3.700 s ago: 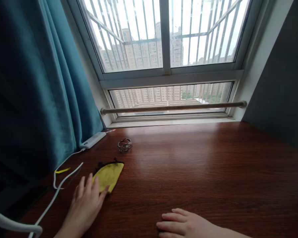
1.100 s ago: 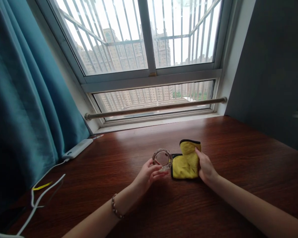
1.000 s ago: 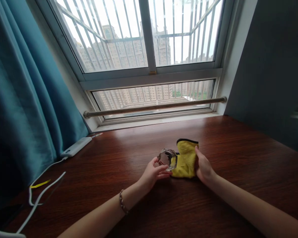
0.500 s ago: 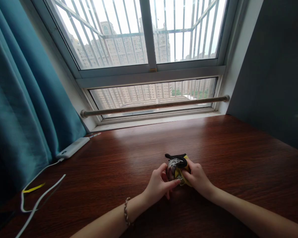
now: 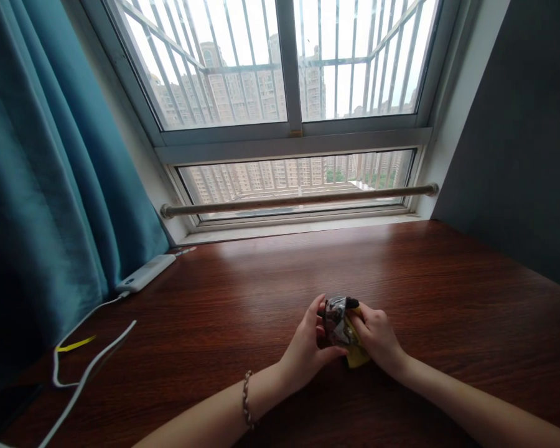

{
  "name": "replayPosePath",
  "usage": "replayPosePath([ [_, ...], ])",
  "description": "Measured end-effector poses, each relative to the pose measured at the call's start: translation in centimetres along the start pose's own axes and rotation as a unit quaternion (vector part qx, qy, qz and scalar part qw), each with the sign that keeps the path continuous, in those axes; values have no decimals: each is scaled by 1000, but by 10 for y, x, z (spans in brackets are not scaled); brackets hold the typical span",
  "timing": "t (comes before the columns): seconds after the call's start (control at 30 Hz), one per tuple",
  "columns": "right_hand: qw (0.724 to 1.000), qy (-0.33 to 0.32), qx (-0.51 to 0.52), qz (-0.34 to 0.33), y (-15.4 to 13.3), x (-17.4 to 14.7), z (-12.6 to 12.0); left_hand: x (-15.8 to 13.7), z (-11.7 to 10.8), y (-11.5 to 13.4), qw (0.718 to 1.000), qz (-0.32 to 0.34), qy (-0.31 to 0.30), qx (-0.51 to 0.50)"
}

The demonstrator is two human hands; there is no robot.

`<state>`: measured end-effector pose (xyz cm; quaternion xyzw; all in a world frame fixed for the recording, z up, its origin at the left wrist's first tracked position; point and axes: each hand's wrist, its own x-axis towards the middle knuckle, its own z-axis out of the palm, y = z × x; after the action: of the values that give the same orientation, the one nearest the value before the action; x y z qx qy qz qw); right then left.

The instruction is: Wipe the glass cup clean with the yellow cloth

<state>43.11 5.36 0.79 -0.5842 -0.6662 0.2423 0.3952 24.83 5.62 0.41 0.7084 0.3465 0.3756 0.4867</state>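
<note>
Both hands are on a small bundle just above the desk: a shiny, see-through plastic-like part (image 5: 336, 317) with something dark in it, and a yellow, pouch-like part (image 5: 356, 357) on its right and lower side. My left hand (image 5: 310, 348) curls round the shiny part, fingers behind it and thumb along its lower front. On the other side my right hand (image 5: 378, 339) pinches the yellow part, its fingertips partly hidden inside or behind it. A black piece (image 5: 352, 303) shows at the top by the right fingers. What exactly the bundle is, I cannot tell.
Beneath the hands is a brown wood-grain desk (image 5: 242, 274). On the left lie a white power strip (image 5: 147, 274), a white cable (image 5: 91, 370) and a yellow strip (image 5: 76, 344). A blue curtain (image 5: 74, 155) hangs there. A metal rail (image 5: 303, 200) crosses the window.
The bundle has turned: its shiny part now faces up more and the yellow part hangs lower. Less of the black piece shows. My left fingers have spread wider around it.
</note>
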Motion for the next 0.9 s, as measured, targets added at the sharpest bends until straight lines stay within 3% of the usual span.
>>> replayPosePath([
  [0.23,998,-17,57,-27,-5,-5,-5,2,-13,4,997,26,-46,-59],
  [0.43,998,-52,36,-10,-8,-5,-9,4,-19,12,989,16,-103,-104],
  [0.9,999,-29,-35,1,-8,-5,-5,10,-11,1,987,8,-66,-145],
])
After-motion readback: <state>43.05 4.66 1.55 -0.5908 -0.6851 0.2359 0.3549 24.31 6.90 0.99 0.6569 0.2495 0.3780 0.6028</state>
